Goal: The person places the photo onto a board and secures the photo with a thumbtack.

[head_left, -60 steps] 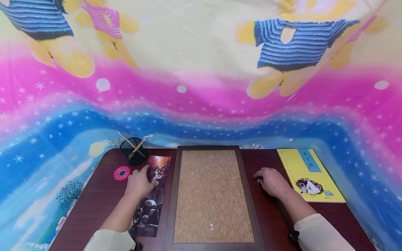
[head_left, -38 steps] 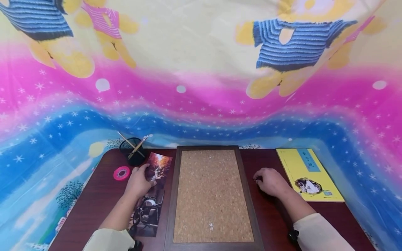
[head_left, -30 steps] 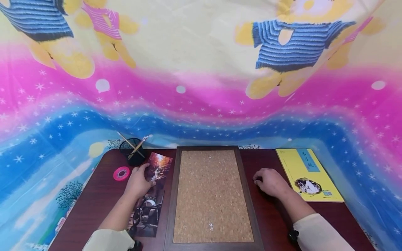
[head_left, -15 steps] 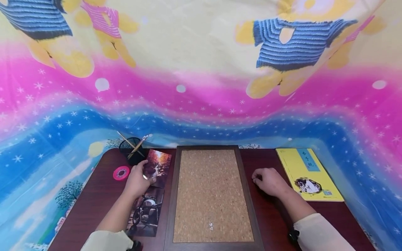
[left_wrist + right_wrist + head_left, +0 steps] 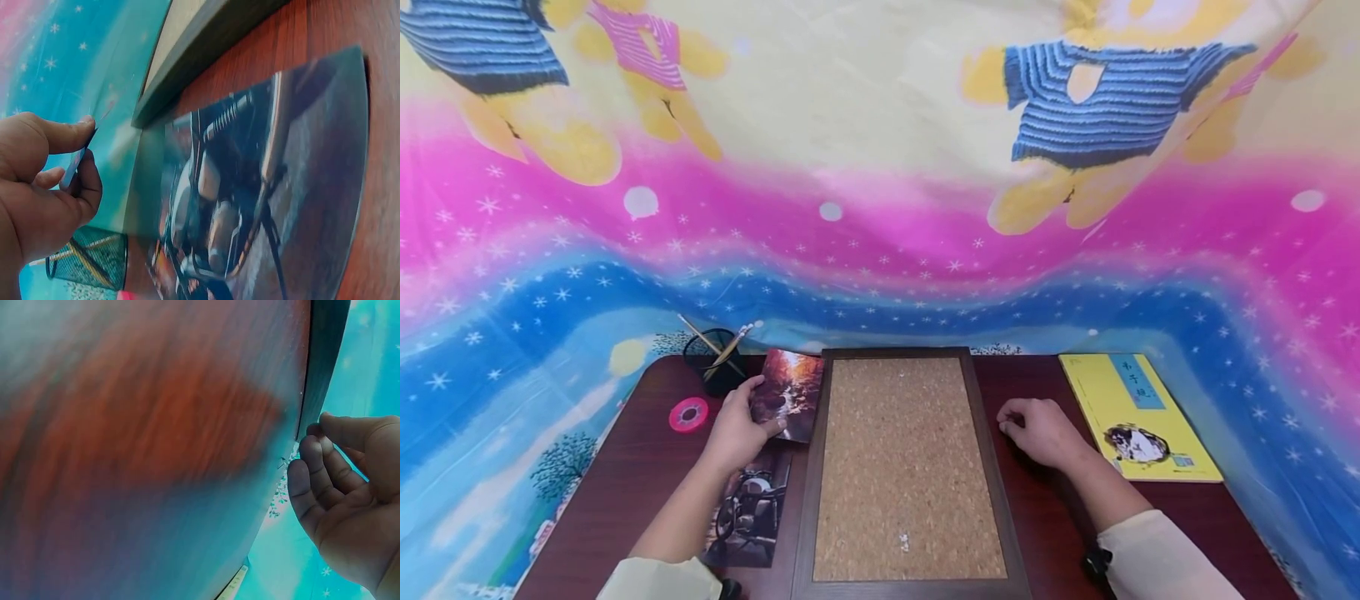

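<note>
My left hand (image 5: 736, 429) pinches a glossy photo print (image 5: 796, 385) of an orange-lit stream between thumb and fingers. In the left wrist view the print (image 5: 74, 167) is seen nearly edge-on, raised off the table. Below that hand lies a second print (image 5: 758, 510) showing a motorcycle, partly covered by my forearm. Just right of both prints is a cork board (image 5: 910, 467) in a dark wooden frame. My right hand (image 5: 1037, 429) rests at the table to the board's right, fingers loosely curled; the right wrist view shows nothing in this hand (image 5: 356, 506).
A pink tape roll (image 5: 679, 417) lies left of my left hand. Behind it stands a black mesh pencil cup (image 5: 724, 382) holding pencils. A yellow book (image 5: 1120, 400) lies at the table's right. A patterned cloth (image 5: 880, 208) hangs close around the table (image 5: 617, 500).
My left hand has lifted the stream print off the motorcycle print, carrying it slightly away and right towards the board, uncovering more of the print below. My right hand has shifted slightly left.
</note>
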Demonstrator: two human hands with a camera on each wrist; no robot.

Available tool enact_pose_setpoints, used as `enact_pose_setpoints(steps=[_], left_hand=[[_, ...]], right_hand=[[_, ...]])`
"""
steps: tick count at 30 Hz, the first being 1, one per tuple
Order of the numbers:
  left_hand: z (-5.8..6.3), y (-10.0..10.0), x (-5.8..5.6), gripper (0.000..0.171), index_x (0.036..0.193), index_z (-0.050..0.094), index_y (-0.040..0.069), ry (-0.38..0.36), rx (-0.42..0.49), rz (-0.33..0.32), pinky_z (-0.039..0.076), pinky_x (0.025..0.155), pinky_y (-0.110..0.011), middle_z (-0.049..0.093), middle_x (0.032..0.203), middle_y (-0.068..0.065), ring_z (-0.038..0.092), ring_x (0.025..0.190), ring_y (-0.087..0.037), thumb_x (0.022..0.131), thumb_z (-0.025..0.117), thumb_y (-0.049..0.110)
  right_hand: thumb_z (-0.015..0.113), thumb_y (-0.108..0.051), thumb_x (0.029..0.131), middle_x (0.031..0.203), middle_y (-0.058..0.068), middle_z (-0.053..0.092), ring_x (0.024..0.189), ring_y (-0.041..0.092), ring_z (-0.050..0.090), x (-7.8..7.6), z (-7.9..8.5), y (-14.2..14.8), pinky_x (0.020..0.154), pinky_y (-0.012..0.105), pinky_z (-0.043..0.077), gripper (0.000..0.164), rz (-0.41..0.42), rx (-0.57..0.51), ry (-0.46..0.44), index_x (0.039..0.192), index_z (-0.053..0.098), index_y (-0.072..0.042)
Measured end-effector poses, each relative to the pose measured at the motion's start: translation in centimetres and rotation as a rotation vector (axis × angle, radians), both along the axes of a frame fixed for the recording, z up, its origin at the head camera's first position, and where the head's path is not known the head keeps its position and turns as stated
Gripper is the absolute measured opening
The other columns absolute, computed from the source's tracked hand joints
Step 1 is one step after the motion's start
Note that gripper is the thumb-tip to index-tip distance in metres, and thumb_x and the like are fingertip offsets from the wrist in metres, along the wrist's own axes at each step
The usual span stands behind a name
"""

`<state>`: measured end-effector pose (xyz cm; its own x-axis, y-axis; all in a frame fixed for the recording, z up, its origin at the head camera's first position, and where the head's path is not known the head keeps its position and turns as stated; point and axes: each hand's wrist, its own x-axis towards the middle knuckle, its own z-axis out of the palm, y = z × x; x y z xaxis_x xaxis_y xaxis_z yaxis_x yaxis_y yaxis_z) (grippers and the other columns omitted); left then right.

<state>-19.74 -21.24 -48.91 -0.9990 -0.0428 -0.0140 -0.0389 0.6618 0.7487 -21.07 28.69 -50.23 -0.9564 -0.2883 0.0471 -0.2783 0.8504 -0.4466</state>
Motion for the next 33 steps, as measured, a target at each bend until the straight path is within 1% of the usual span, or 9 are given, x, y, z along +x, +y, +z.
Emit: enact_pose_setpoints(steps=[5,10,16,19,24,30,33], left_hand=[[0.2,1.2,0.0,0.085,0.158,0.032,0.003,-0.018,0.017,-0.004,0.046,0.102,-0.059,0.044,0.142,-0.028,0.052,0.125,-0.042,0.089,0.081,0.014],[0.1,2.3,-0.1,0.084,0.158,0.032,0.004,-0.032,0.036,-0.012,0.047,0.101,-0.057,0.044,0.142,-0.026,0.053,0.125,-0.04,0.089,0.08,0.014],[-0.2,3.7,-0.5,0.083,0.157,0.035,0.002,-0.018,0.045,-0.026,0.048,0.102,-0.056,0.047,0.14,-0.025,0.055,0.123,-0.04,0.089,0.082,0.015],[-0.5,4.2,-0.7,0.083,0.156,0.037,0.002,-0.014,0.041,-0.027,0.047,0.103,-0.056,0.047,0.14,-0.026,0.055,0.124,-0.039,0.088,0.082,0.015],[-0.8,5.0,-0.8,0.082,0.155,0.039,0.002,-0.027,0.069,-0.023,0.047,0.103,-0.055,0.047,0.141,-0.025,0.056,0.122,-0.038,0.088,0.083,0.015],[-0.8,6.3,-1.1,0.082,0.157,0.037,0.003,-0.05,0.1,-0.024,0.047,0.104,-0.055,0.046,0.143,-0.025,0.054,0.127,-0.038,0.089,0.082,0.016],[-0.7,6.9,-1.2,0.081,0.157,0.037,0.004,-0.056,0.112,-0.026,0.048,0.103,-0.054,0.047,0.143,-0.025,0.055,0.126,-0.038,0.09,0.081,0.015]], right_hand=[[0.072,-0.013,0.097,0.091,-0.006,0.071,0.082,0.012,0.063,-0.3,0.1,-0.4,0.072,0.039,0.052,0.007,-0.005,-0.025,-0.001,0.099,0.076,-0.018],[0.072,-0.014,0.097,0.092,-0.007,0.072,0.081,0.012,0.063,-0.5,0.3,-0.8,0.071,0.037,0.052,0.006,-0.023,-0.05,-0.008,0.098,0.076,-0.019],[0.072,-0.013,0.097,0.093,-0.006,0.073,0.083,0.014,0.064,-0.9,0.5,-1.4,0.072,0.039,0.052,0.008,-0.03,-0.082,0.021,0.098,0.077,-0.019],[0.072,-0.013,0.097,0.093,-0.005,0.073,0.082,0.014,0.065,-1.2,0.4,-1.7,0.072,0.038,0.053,0.008,-0.042,-0.096,0.015,0.099,0.077,-0.018],[0.072,-0.013,0.097,0.093,-0.006,0.072,0.082,0.013,0.064,-1.7,0.4,-2.1,0.072,0.038,0.052,0.007,-0.038,-0.101,0.004,0.099,0.077,-0.017],[0.072,-0.013,0.097,0.093,-0.005,0.072,0.082,0.013,0.063,-2.2,0.6,-2.5,0.072,0.037,0.052,0.006,-0.038,-0.096,-0.006,0.098,0.077,-0.018],[0.072,-0.014,0.097,0.094,-0.005,0.072,0.083,0.014,0.063,-2.4,0.8,-2.8,0.072,0.037,0.051,0.006,-0.037,-0.102,-0.016,0.099,0.077,-0.017]])
